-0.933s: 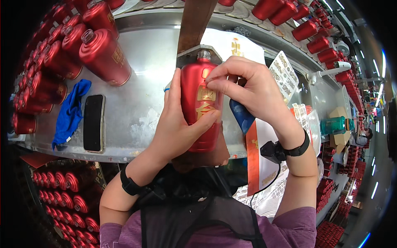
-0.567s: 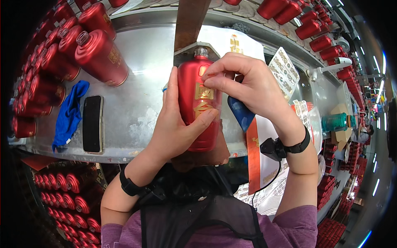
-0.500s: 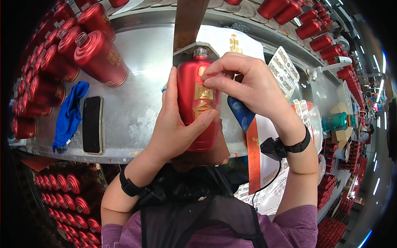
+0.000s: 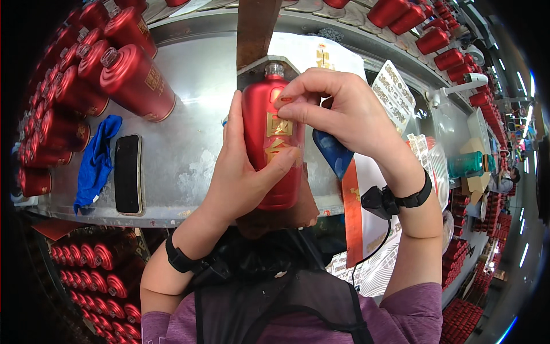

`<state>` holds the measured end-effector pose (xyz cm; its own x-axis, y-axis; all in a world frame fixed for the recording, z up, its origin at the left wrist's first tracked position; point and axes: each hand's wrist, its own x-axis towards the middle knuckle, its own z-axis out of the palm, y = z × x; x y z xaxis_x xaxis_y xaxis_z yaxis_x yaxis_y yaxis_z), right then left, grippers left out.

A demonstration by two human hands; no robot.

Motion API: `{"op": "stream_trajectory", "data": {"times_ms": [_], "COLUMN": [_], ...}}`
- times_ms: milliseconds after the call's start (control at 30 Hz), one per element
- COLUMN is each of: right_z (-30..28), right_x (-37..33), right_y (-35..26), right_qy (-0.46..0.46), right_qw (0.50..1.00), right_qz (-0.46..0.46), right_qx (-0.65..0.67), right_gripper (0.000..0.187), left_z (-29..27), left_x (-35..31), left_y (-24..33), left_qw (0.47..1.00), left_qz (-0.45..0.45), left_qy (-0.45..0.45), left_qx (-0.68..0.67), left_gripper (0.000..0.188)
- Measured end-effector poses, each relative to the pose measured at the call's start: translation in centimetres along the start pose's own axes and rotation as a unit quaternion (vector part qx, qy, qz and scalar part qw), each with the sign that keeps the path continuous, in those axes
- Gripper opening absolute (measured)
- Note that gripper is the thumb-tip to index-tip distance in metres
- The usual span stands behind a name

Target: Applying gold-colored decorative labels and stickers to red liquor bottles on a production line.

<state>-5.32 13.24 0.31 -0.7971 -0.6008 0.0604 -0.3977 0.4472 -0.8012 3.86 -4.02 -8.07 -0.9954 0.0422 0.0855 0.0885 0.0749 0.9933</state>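
Note:
A red bottle with a clear glass neck and gold character labels lies on its back before me, its neck pointing away. My left hand is wrapped round its left side, thumb across the lower gold character. Over the bottle's upper right, my right hand pinches thumb and forefinger together just above the gold character label. A tiny reddish bit shows at those fingertips; I cannot make out what it is. From beneath the right hand's curled fingers sticks a blue pointed scraper.
Red bottles crowd the table's left side. A blue cloth and a phone lie nearer. At right are sheets of gold labels and a teal bottle. A brown upright bar stands behind the bottle.
The bottle and both hands have shifted very slightly left in the view. My right fingertips remain pinched at the label, and the left hand keeps its hold.

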Motion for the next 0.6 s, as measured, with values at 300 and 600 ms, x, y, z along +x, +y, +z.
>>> {"op": "stream_trajectory", "data": {"times_ms": [300,600], "right_z": [0.26,-0.04], "right_x": [-0.10,0.01], "right_y": [0.17,-0.54], "right_qy": [0.004,-0.015], "right_qw": [1.000,0.999], "right_qz": [0.010,0.046], "right_qx": [0.020,0.014], "right_gripper": [0.023,0.017], "left_z": [-0.06,-0.25], "left_x": [-0.07,0.05], "left_y": [0.28,0.49], "left_qw": [0.998,0.995], "left_qz": [-0.023,-0.018], "left_qy": [0.000,-0.012], "left_qx": [-0.064,-0.094], "left_gripper": [0.099,0.093]}}
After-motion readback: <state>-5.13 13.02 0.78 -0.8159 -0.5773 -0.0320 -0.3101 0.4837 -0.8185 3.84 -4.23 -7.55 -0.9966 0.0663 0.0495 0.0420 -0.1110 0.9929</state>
